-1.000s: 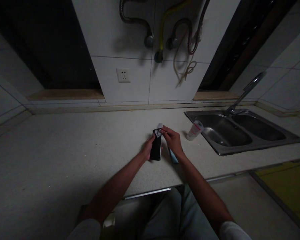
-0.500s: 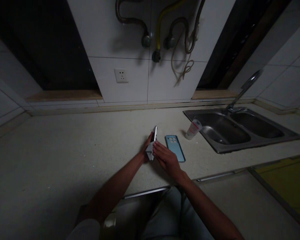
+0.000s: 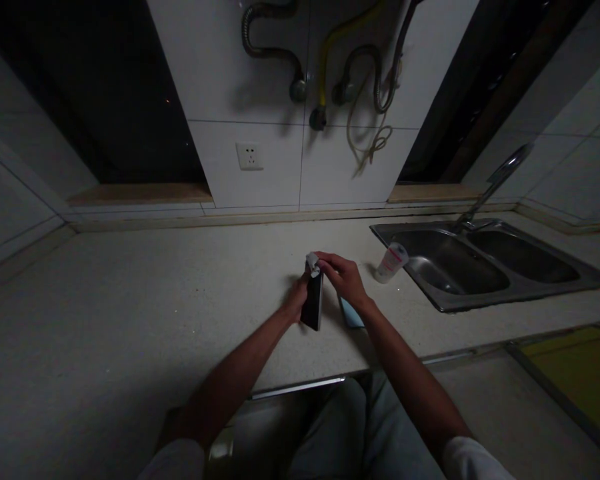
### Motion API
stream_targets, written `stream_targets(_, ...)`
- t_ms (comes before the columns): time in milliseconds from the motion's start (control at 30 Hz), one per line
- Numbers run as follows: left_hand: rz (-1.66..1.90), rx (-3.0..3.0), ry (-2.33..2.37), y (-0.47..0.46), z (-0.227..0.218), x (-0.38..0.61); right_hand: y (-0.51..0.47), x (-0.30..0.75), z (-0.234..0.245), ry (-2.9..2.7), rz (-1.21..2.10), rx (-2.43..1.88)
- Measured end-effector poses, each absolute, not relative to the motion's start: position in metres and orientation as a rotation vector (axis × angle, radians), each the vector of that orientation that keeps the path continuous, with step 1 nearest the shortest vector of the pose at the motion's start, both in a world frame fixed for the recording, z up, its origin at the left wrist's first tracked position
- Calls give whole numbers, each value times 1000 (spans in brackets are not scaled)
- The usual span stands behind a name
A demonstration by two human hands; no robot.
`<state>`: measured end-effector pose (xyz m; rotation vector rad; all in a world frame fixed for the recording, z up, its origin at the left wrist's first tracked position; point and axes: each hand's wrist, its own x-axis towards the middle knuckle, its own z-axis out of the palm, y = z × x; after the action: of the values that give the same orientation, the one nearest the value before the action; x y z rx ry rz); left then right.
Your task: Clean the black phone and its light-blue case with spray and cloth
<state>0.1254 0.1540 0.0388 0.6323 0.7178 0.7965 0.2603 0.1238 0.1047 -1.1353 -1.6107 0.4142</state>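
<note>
My left hand (image 3: 296,300) is closed around the side of a dark smartphone (image 3: 312,303), which it holds tilted above the counter. A crumpled pale tissue or cloth (image 3: 313,264) is pinched in my right hand (image 3: 344,275) against the phone's upper end. Under my right wrist lies a light blue phone case (image 3: 351,313), partly hidden by the hand and forearm. To the right of that hand, a clear plastic cup (image 3: 391,263) with red print leans against the sink's edge.
A pale countertop (image 3: 130,300) runs along the tiled wall. The steel double sink (image 3: 453,267) with its faucet (image 3: 497,180) is at the right. A wall socket (image 3: 249,156), pipes and a yellow hose (image 3: 325,63) are above the counter.
My right hand and the tissue have moved from the phone's lower end to its upper end. The phone has turned, showing its dark face. My right arm now covers more of the blue case.
</note>
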Motion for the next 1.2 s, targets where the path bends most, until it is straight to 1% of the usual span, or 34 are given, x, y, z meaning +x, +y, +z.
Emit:
stream_targets(100, 978, 725, 782, 152, 40, 128, 125, 270, 97, -1595, 422, -1194)
stream_targets(233, 940, 704, 695, 143, 45, 132, 123, 277, 91, -1517, 386, -1271)
stream_targets(300, 873, 641, 626, 138, 50, 132, 123, 276, 91, -1480, 401, -1289)
stream_targets(467, 509, 449, 288, 129, 65, 123, 121, 271, 91, -1315, 459, -1319)
stream_targets(533, 456, 442, 194, 128, 66, 119, 120, 271, 88, -1255, 457, -1331)
stream_targets(600, 433, 467, 199, 128, 65, 118, 120, 274, 86, -1259, 425, -1335)
stream_targets(767, 438, 596, 357, 134, 55, 119, 122, 283, 91, -1567, 322, -1263)
stream_targets(1033, 518, 728, 569, 145, 44, 120, 123, 258, 104, -2123, -5, -1009)
stream_targets(1133, 525, 773, 598, 145, 44, 120, 126, 259, 107, -2236, -60, -926)
stream_targets(1200, 521, 794, 571, 146, 45, 120, 129, 265, 111, -2242, -89, -980)
